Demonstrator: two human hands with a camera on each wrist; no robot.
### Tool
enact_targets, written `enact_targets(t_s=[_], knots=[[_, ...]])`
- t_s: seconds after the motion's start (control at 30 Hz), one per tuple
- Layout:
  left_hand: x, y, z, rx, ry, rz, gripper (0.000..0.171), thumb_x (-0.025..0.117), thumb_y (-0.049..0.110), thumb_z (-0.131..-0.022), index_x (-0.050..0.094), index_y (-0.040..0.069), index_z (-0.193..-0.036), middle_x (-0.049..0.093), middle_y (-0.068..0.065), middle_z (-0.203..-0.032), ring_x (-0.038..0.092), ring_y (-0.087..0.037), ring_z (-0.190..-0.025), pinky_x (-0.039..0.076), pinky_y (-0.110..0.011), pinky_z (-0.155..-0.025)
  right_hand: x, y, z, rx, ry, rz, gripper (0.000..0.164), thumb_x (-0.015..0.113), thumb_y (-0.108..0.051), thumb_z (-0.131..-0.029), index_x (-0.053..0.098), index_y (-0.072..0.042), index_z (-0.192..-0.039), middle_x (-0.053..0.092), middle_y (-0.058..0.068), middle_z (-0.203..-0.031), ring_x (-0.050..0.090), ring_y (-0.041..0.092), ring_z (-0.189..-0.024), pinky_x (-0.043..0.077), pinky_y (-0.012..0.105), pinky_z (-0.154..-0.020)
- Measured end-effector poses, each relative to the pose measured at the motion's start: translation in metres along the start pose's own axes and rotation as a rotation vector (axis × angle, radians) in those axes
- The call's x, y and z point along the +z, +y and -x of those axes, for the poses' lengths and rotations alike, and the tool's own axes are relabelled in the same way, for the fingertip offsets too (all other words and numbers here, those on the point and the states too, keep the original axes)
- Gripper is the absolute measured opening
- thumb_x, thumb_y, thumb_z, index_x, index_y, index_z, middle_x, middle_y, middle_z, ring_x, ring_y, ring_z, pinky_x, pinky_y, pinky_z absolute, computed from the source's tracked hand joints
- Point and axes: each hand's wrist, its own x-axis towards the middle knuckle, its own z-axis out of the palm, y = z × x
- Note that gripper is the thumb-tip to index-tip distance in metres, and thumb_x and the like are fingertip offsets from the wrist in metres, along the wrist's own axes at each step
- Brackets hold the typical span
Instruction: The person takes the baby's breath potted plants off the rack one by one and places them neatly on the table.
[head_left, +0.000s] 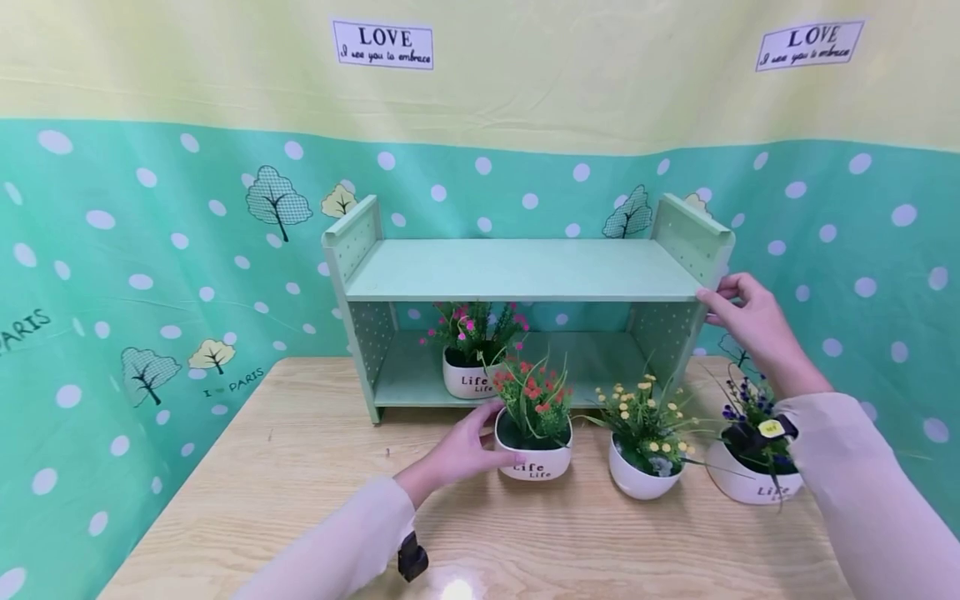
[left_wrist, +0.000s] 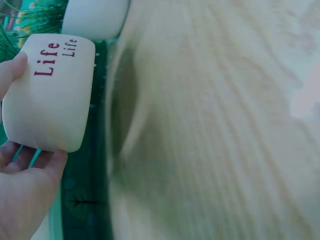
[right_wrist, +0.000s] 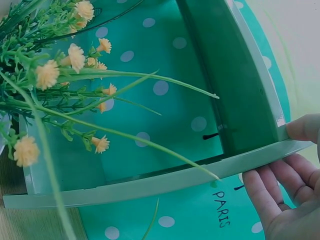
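Note:
My left hand [head_left: 461, 450] grips a white flowerpot [head_left: 536, 462] of red artificial flowers in front of a pale green two-tier shelf [head_left: 525, 268]. In the left wrist view, the thumb lies on the lettered side of that pot [left_wrist: 55, 100] and the other fingers support its opposite side. I cannot tell whether its base touches the table. On the right, my right hand [head_left: 750, 321] holds the shelf's side panel, thumb on the front edge near the upper board. The right wrist view shows its fingers [right_wrist: 287, 180] behind the panel's outer face.
A pot of pink flowers [head_left: 467, 379] stands on the lower tier, left of centre. On the wooden table [head_left: 300, 467], a yellow-flowered pot [head_left: 645, 479] and a purple-flowered pot [head_left: 750, 483] stand to the right. A dotted curtain [head_left: 187, 275] hangs behind.

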Motion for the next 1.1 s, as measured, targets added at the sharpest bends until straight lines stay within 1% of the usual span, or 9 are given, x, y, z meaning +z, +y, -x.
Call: enact_targets(t_s=[0.13, 0.27, 0.43, 0.7, 0.83, 1.1], knots=[[-0.001, -0.005, 0.005, -0.011, -0.012, 0.015, 0.084, 0.086, 0.023, -0.082, 0.038, 0.004, -0.149, 0.043, -0.013, -0.150, 0.044, -0.034, -0.136, 0.044, -0.040, -0.107, 0.001, 0.000, 0.001, -0.005, 0.002, 0.001, 0.048, 0.053, -0.043, -0.103, 0.044, 0.000, -0.121, 0.043, 0.013, -0.114, 0.056, 0.006, -0.089, 0.052, 0.010, -0.074], [-0.001, -0.007, 0.007, -0.014, -0.014, 0.028, 0.081, 0.087, 0.023, -0.081, 0.041, 0.006, -0.146, 0.046, -0.011, -0.147, 0.043, -0.034, -0.136, 0.045, -0.040, -0.106, 0.001, -0.001, 0.002, -0.011, 0.003, -0.001, 0.048, 0.053, -0.043, -0.103, 0.044, 0.001, -0.120, 0.044, 0.013, -0.113, 0.056, 0.007, -0.089, 0.052, 0.010, -0.073], [0.000, -0.009, 0.008, -0.027, 0.000, -0.008, 0.081, 0.087, 0.027, -0.080, 0.043, 0.010, -0.145, 0.047, -0.008, -0.146, 0.045, -0.033, -0.136, 0.046, -0.038, -0.105, 0.001, -0.002, 0.002, -0.015, 0.009, -0.008, 0.047, 0.053, -0.042, -0.103, 0.044, 0.000, -0.120, 0.044, 0.013, -0.112, 0.056, 0.007, -0.089, 0.052, 0.010, -0.073], [0.000, -0.011, 0.012, -0.033, -0.007, -0.010, 0.079, 0.087, 0.021, -0.081, 0.042, 0.004, -0.144, 0.046, -0.014, -0.146, 0.044, -0.035, -0.136, 0.045, -0.042, -0.106, 0.001, -0.002, 0.002, -0.003, 0.003, 0.001, 0.050, 0.053, -0.044, -0.102, 0.043, 0.001, -0.122, 0.044, 0.012, -0.114, 0.057, 0.005, -0.088, 0.051, 0.009, -0.073], [0.000, -0.014, 0.014, -0.034, -0.015, -0.012, 0.080, 0.087, 0.018, -0.080, 0.042, 0.001, -0.144, 0.046, -0.016, -0.145, 0.044, -0.036, -0.135, 0.044, -0.042, -0.107, 0.001, -0.001, 0.001, -0.006, 0.007, 0.002, 0.049, 0.053, -0.043, -0.103, 0.044, 0.001, -0.122, 0.044, 0.012, -0.114, 0.057, 0.006, -0.088, 0.051, 0.009, -0.073], [0.000, -0.018, 0.017, -0.055, -0.028, -0.016, 0.082, 0.087, 0.020, -0.080, 0.040, 0.001, -0.145, 0.043, -0.016, -0.147, 0.044, -0.035, -0.136, 0.042, -0.042, -0.108, 0.001, 0.001, 0.001, -0.013, 0.016, 0.002, 0.047, 0.053, -0.043, -0.103, 0.045, 0.000, -0.121, 0.044, 0.012, -0.113, 0.055, 0.008, -0.091, 0.051, 0.009, -0.074]])
